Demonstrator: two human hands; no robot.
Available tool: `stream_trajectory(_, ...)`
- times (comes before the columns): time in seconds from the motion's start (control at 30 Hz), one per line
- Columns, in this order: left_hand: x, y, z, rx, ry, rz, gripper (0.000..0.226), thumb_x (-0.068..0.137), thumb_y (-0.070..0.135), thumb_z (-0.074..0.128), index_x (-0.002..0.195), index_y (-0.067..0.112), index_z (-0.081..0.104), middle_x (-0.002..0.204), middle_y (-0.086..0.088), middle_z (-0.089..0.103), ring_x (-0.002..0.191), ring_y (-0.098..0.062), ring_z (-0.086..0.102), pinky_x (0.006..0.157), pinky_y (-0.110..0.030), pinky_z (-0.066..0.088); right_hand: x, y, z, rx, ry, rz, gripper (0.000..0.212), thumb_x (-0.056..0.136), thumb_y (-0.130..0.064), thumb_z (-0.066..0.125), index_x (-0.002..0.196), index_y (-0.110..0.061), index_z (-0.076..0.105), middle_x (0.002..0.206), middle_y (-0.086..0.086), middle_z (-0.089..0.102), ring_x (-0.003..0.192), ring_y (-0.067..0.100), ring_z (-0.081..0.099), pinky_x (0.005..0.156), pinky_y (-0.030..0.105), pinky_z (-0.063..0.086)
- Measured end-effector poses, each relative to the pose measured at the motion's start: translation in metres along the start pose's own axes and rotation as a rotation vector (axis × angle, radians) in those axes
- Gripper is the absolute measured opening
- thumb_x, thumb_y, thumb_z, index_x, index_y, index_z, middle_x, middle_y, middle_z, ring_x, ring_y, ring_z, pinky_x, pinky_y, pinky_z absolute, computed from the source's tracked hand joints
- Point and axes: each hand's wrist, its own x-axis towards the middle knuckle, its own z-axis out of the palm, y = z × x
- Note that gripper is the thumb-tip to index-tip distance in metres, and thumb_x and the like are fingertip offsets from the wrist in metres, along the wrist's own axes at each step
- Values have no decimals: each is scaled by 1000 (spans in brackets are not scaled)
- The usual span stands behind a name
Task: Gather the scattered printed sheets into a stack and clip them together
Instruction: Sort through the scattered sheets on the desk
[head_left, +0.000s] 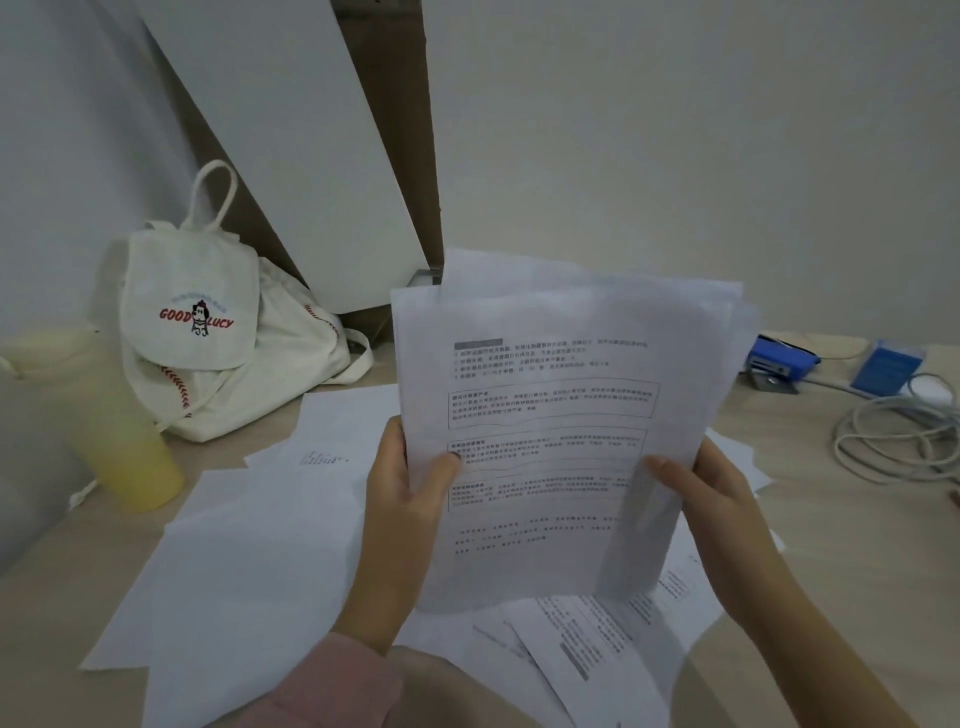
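Our left hand (402, 483) grips the stack (561, 415) at its 8 o'clock edge, thumb on the front page and fingers curled behind. Our right hand (711, 499) pinches the 4 o'clock edge the same way. The stack is upright at centre, over loose sheets (249, 545) on the table (831, 519). Yellow cup (119, 426) at 9 o'clock. Canvas bag (208, 332) at 10, reading "GOOD LUCY". Blue stapler (779, 361) and coiled cable (893, 441) at 3.

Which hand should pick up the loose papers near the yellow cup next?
Probably the left hand: those loose papers lie on its side, by the yellow cup. The right hand would have to cross the held stack.
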Motion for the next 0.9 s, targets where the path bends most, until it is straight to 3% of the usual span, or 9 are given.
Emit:
stream_trajectory(0.13,-10,-19,-7,15,-26,-129,23,88,3,54,101,21,56,92,16,70,85,-2,66,67,-23,54,-10,14,-2,-15,-20,72,39,87,-4,50,113,-32,58,107,-14,70,99,4,64,82,27,48)
stream_trajectory(0.23,-22,-31,-5,32,-94,-219,35,89,-4,49,105,26,56,100,7,69,85,-1,67,67,-19,55,-18,32,4,-42,-6,204,35,87,-2,50,111,-26,60,112,-7,66,109,16,59,91,35,46)
stream_trajectory(0.33,-21,-30,-6,30,-55,-167,29,87,-7,50,97,20,56,92,7,67,75,5,65,60,-12,51,-24,33,6,-10,107,175,31,87,-2,49,100,-24,66,103,-8,70,101,16,61,91,40,47)
stream_trajectory(0.43,-17,-33,-8,9,-27,-145,19,81,4,54,92,19,56,82,11,69,71,4,64,58,-12,51,-32,32,7,-1,197,115,25,86,0,48,95,-15,66,93,-4,70,96,20,62,85,39,46)
stream_trajectory(0.6,-21,-44,-1,10,-68,-217,38,86,2,53,121,15,50,113,1,64,98,-9,63,77,-21,56,-41,42,19,-29,209,113,41,86,5,47,98,-30,64,90,-26,71,83,-9,64,74,23,46)
stream_trajectory(0.8,-13,-39,10,6,-167,-244,38,91,0,47,109,32,52,105,13,63,81,11,63,64,-8,51,-42,41,18,17,214,124,31,92,-9,48,112,-29,61,102,-18,70,91,0,66,65,16,54)
stream_trajectory(0.9,-16,-37,21,2,-187,-269,35,92,1,47,106,33,51,102,14,62,74,16,61,60,-4,47,-46,42,8,-28,248,155,21,94,-23,48,108,-30,62,104,-17,68,93,2,65,75,22,51)
